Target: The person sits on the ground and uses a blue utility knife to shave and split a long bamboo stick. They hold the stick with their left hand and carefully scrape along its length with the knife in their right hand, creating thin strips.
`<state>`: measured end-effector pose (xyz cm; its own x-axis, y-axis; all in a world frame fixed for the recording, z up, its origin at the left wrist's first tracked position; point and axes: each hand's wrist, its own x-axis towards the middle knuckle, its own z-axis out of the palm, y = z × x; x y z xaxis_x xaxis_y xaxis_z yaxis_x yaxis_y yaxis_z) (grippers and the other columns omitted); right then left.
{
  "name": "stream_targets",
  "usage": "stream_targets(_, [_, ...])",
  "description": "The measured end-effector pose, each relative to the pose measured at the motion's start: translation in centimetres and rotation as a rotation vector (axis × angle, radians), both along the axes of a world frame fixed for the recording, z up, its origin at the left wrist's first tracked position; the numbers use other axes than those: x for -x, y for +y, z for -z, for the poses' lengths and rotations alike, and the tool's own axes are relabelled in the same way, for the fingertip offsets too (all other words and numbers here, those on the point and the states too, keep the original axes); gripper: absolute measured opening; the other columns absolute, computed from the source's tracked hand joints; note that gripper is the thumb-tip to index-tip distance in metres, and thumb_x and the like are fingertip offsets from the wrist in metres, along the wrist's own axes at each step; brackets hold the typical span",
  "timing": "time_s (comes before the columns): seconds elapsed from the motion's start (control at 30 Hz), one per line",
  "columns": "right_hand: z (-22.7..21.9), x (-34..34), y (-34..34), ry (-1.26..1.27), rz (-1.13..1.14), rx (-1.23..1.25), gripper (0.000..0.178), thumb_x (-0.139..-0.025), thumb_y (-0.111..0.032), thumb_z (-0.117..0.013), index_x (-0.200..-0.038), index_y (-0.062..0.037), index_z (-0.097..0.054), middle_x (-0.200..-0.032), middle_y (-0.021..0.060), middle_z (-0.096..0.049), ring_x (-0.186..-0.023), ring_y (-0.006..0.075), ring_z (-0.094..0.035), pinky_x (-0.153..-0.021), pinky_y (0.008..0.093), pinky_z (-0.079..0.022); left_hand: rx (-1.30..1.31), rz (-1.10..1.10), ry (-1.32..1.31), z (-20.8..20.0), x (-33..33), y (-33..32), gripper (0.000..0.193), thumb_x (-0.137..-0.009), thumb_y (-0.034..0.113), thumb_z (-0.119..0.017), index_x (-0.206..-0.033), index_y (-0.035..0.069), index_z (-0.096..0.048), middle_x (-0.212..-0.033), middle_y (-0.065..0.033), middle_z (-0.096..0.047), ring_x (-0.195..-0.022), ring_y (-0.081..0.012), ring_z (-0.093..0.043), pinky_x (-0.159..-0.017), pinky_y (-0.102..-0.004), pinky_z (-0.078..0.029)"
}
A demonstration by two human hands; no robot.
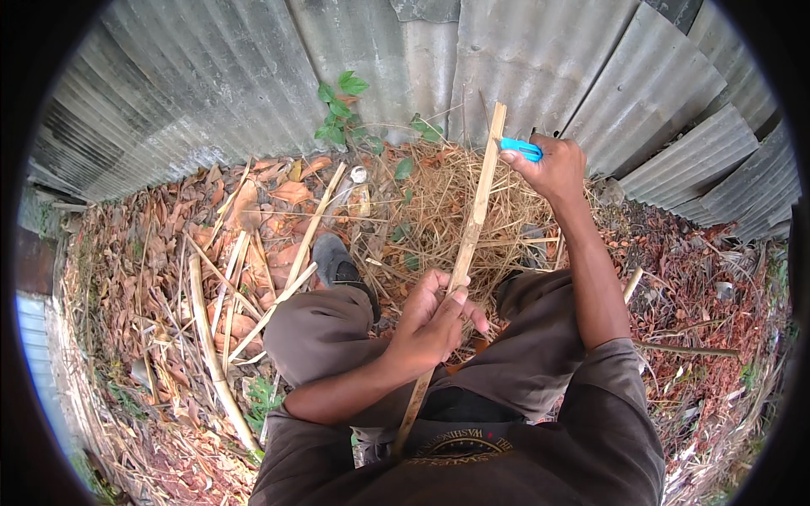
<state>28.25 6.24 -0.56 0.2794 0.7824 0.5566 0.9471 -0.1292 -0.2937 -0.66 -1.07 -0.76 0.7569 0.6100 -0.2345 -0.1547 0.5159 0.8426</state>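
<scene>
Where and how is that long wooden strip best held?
Grip the wooden strip around its middle, probably from the left, as the left hand does: it's long and slim, and the right hand has a blue tool near its far end.

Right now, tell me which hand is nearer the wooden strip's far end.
Right. The right hand, gripping a blue tool, is beside and slightly below the far end of the wooden strip; the left hand holds it much farther down.

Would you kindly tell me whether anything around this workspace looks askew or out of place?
The grey corrugated metal sheets at upper right look askew, overlapping at uneven slants. A clear, bottle-like container among the dry brown leaves looks like stray litter amid plant matter.
</scene>
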Motion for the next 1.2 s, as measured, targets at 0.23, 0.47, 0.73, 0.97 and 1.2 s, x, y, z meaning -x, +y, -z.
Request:
stream_targets(0.23, [-1.8,-2.6,1.1,0.093,0.441,0.096,0.077,-0.071,-0.080,-0.056,-0.061,-0.0050,-0.067,-0.056,0.0134,-0.061,-0.056,0.0304,-0.062,-0.057,0.0434,-0.049,0.015,0.094,-0.039,0.0,0.1,-0.6,0.017,-0.104,0.019,-0.038,-0.117,0.008,-0.039,-0.085,-0.0208,-0.063,-0.037,-0.0047,-0.039,-0.040,-0.0186,-0.033])
stream_targets(0.47, [-0.6,-4.3,-3.9,0.405,0.271,0.141,0.077,-0.074,-0.079,-0.055,-0.067,-0.0033,-0.069,-0.055,0.0133,-0.058,-0.057,0.0285,-0.062,-0.057,0.0415,-0.047,-0.037,0.005,0.030,0.2,0.3,0.4,0.018,-0.104,0.021,-0.039,-0.111,0.005,-0.043,-0.092,-0.0199,-0.066,-0.042,-0.0079,-0.047,-0.044,-0.0200,-0.041])
stream_targets(0.73, [-1.5,2.9,-4.7,0.177,-0.295,0.186,0.066,-0.068,-0.072,-0.067,-0.055,-0.0078,-0.062,-0.043,0.0079,-0.049,-0.043,0.0301,-0.055,-0.046,0.0399,-0.043,-0.194,-0.181,0.141,-0.4,-0.5,1.2,0.019,-0.099,0.020,-0.055,-0.105,0.002,-0.055,-0.083,-0.0020,-0.057,-0.062,-0.0037,-0.053,-0.050,-0.0191,-0.043])
stream_targets(0.97, [-1.3,3.5,-5.0,0.081,-0.365,0.129,0.065,-0.062,-0.073,-0.071,-0.050,-0.0096,-0.058,-0.042,0.0062,-0.048,-0.041,0.0273,-0.054,-0.044,0.0394,-0.043,-0.484,-0.226,0.257,-0.1,-0.2,1.6,0.014,-0.095,0.015,-0.062,-0.099,0.003,-0.057,-0.075,0.0012,-0.057,-0.061,-0.0012,-0.051,-0.053,-0.0175,-0.044])
stream_targets(1.2, [-0.5,3.6,-4.5,-0.054,-0.359,-0.031,0.064,-0.069,-0.069,-0.067,-0.051,-0.0084,-0.056,-0.044,0.0084,-0.046,-0.041,0.0281,-0.052,-0.043,0.0403,-0.040,-0.544,-0.318,0.224,0.7,-0.7,0.3,0.014,-0.095,0.015,-0.062,-0.095,0.002,-0.057,-0.073,0.0008,-0.059,-0.060,-0.0008,-0.051,-0.052,-0.0169,-0.043])
